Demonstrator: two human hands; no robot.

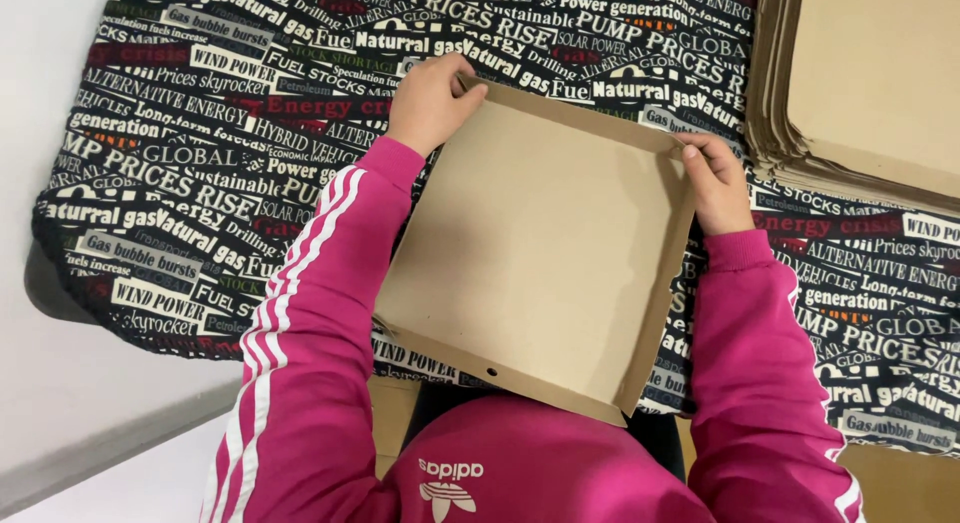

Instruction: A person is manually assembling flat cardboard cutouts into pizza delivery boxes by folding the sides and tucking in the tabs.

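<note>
The cardboard box point(540, 253) lies on the printed cloth point(180, 163), between both hands. The left hand point(432, 101) pinches its far corner, fingers shut on the wall. The right hand point(718, 188) grips the other corner the same way. If one hand pushes too hard, I think the thin wall could bend or the corner pop open. A stack of flat cardboard point(860, 83) sits just past the right hand.

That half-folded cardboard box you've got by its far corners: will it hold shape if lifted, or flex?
The cardboard box looks thin and single-ply, so it likely flexes. It holds nothing, so it is probably light. Left hand and right hand pinch the far corners; the side walls may spring open if released.
</note>
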